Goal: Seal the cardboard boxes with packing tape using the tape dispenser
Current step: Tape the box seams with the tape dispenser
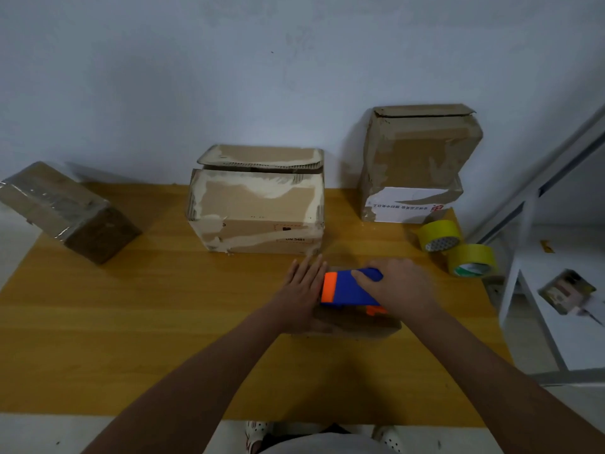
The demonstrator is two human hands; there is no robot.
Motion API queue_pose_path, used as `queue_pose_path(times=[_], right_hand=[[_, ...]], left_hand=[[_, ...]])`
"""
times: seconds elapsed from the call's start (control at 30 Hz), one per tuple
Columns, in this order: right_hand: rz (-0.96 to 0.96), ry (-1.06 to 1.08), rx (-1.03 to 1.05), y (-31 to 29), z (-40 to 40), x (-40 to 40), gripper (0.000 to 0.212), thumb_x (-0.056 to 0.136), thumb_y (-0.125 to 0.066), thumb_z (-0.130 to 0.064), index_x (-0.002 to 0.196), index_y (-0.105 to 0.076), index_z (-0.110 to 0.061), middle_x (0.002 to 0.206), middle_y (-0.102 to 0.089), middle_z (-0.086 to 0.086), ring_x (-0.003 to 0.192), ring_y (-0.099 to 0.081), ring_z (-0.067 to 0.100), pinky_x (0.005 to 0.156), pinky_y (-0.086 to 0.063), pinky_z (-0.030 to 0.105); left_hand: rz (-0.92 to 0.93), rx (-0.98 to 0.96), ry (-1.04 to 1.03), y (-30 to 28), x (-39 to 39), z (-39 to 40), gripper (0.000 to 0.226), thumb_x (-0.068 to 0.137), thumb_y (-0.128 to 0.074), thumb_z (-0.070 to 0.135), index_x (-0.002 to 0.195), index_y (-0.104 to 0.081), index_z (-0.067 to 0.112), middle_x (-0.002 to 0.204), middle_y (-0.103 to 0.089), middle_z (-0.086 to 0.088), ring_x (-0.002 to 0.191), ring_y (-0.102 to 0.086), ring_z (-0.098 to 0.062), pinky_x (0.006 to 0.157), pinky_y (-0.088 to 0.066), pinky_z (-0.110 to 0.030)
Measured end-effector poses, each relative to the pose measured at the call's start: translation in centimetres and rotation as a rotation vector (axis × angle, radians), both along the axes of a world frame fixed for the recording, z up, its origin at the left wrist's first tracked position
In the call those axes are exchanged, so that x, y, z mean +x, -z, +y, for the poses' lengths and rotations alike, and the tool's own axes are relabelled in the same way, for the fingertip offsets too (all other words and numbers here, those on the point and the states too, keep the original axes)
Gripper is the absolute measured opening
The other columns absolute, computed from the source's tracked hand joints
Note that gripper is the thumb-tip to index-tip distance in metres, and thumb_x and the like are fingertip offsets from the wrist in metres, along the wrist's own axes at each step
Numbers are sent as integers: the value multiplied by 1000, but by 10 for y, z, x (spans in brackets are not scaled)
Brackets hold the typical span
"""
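A small flat cardboard box (357,324) lies on the wooden table (131,322) in front of me. My left hand (302,290) lies flat on its left part, fingers straight. My right hand (401,288) grips a blue tape dispenser (347,288) with an orange front end, held on top of the box. Most of the box top is hidden under hands and dispenser.
A large worn cardboard box (258,204) stands behind, lid loose. A taller box (415,165) stands at the back right. A taped box (65,211) sits tilted at the left. Two yellow tape rolls (438,235) (473,260) lie at the right edge. A white frame (537,257) stands beyond.
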State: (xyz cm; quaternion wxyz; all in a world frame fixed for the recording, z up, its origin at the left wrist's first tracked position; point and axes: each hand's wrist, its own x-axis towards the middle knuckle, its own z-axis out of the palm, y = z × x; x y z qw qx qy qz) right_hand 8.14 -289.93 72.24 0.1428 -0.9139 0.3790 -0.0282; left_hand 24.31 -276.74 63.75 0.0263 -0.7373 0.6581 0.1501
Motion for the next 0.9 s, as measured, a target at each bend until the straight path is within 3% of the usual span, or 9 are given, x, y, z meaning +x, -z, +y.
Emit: queue_pose_path(times=[0.17, 0.37, 0.57, 0.7, 0.9], right_hand=[[45, -45, 5, -3, -4, -2, 35, 90, -46, -61, 95, -66, -33, 67, -52, -12, 58, -48, 3, 45, -30, 21], [15, -102, 105, -9, -15, -14, 38, 88, -50, -62, 104, -69, -33, 83, -66, -9, 75, -60, 11, 61, -52, 30], [-19, -155, 129, -13, -25, -32, 35, 89, -53, -58, 101, -70, -29, 83, -70, -4, 74, -61, 11, 64, -54, 35], [-27, -107, 183, -16, -51, -60, 26, 89, -57, -56, 95, -68, -33, 74, -60, -13, 69, -58, 3, 54, -43, 23], [-14, -75, 218, -1, -61, -69, 32, 88, -57, -58, 103, -68, -32, 82, -64, -11, 68, -55, 0, 55, -39, 17]], left_hand=[[-57, -19, 15, 6, 2, 1, 124, 74, -28, 92, 149, 24, 9, 162, 20, -13, 147, 28, -27, 117, 20, -45], [-54, -51, 21, 6, 4, 3, 125, 73, -23, 94, 156, 11, 7, 165, 9, -12, 151, 13, -27, 116, 23, -42], [-66, -50, 40, 6, 1, 3, 122, 75, -30, 91, 154, 16, 10, 163, 19, -11, 150, 20, -27, 118, 21, -42], [-79, -31, 33, 3, 0, 2, 122, 75, -28, 91, 154, 17, 10, 162, 20, -13, 150, 20, -29, 120, 17, -46], [-69, 4, 38, 1, 0, 0, 121, 72, -21, 94, 148, 29, 14, 159, 28, -11, 147, 26, -28, 120, 15, -48]])
